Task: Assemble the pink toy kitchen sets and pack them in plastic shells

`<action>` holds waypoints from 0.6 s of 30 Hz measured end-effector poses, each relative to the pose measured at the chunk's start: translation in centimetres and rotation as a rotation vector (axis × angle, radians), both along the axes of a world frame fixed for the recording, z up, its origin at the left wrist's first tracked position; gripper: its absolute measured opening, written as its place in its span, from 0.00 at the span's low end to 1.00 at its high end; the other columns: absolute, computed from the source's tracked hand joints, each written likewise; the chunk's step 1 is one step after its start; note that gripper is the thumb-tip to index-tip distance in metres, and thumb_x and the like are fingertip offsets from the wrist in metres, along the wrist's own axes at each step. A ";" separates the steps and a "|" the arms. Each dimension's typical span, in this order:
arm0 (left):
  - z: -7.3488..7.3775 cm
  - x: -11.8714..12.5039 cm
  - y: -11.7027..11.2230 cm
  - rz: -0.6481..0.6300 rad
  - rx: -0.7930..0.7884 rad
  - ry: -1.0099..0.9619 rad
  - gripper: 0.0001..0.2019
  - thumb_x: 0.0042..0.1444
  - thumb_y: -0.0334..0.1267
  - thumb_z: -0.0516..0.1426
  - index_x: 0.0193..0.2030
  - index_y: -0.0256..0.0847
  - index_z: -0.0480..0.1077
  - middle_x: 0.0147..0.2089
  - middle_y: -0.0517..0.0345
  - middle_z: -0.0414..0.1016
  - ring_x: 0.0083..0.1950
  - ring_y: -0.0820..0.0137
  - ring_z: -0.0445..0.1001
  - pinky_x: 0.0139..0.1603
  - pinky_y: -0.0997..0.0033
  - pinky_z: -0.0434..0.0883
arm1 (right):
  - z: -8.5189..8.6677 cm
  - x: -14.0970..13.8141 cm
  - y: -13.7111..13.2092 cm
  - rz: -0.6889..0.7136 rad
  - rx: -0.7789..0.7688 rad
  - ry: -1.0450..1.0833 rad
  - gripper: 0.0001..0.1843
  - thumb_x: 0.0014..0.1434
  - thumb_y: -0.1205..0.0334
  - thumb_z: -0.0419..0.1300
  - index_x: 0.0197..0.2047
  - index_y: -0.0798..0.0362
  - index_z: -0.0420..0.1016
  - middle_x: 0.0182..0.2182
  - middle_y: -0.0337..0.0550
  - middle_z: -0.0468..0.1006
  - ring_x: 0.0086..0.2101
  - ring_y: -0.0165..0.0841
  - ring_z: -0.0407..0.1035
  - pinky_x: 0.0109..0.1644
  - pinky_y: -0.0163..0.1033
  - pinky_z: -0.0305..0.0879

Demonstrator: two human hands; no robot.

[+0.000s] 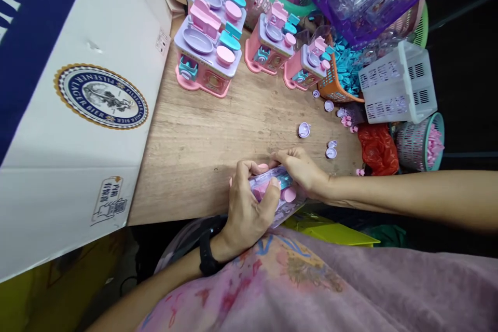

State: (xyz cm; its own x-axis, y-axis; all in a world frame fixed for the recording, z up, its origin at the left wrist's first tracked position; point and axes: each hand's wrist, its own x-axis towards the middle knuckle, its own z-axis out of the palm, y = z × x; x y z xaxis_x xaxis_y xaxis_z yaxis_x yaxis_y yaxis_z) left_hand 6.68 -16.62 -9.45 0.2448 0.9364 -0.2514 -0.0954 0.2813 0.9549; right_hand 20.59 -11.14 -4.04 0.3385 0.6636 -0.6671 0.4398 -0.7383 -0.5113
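Possibly the toy kitchen (288,195), held at the near edge of the surface (194,135) with the left hand (247,205) wrapped round it and the right hand (301,170) gripping its far corner, could drop if either grip loosened.

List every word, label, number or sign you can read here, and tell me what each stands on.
"PILSENER": ring of the oval emblem on the white box.
"LAGER BIER": same ring.
Blue panel of the box: large white letters, cut off by the picture's edge; whole word unreadable.
Lower label on the box: characters too blurred to read.
Small printed mark near the box's edge: too small to read.
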 end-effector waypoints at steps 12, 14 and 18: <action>-4.4 -3.7 -0.5 -0.172 0.867 0.102 0.55 0.49 0.65 0.69 0.75 0.48 0.46 0.71 0.36 0.59 0.71 0.46 0.64 0.68 0.41 0.69 | -2.6 -0.1 -0.9 -0.330 0.156 0.423 0.09 0.51 0.57 0.62 0.24 0.53 0.76 0.25 0.43 0.78 0.30 0.34 0.72 0.37 0.37 0.67; -5.3 -5.0 -0.9 -0.181 1.029 0.234 0.53 0.52 0.53 0.71 0.76 0.51 0.45 0.72 0.37 0.58 0.73 0.47 0.63 0.68 0.41 0.70 | -3.4 -0.7 -1.4 -0.357 0.248 0.514 0.09 0.51 0.55 0.65 0.28 0.53 0.78 0.31 0.44 0.80 0.35 0.34 0.74 0.40 0.37 0.68; -4.0 -6.9 -3.2 0.085 0.935 0.364 0.42 0.57 0.40 0.67 0.73 0.47 0.52 0.64 0.42 0.69 0.64 0.53 0.74 0.60 0.49 0.78 | -4.2 -1.5 -1.1 -0.209 0.337 0.662 0.18 0.53 0.46 0.67 0.37 0.51 0.78 0.45 0.46 0.80 0.43 0.36 0.75 0.43 0.39 0.70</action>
State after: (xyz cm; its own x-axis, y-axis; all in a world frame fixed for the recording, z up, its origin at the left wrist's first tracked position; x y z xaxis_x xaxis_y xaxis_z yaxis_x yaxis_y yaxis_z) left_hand -0.25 -19.77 -13.43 0.2225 0.8066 0.5476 0.2609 -0.5904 0.7638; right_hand 19.13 -12.22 -8.28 0.0796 0.8329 -0.5477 -0.1676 -0.5305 -0.8310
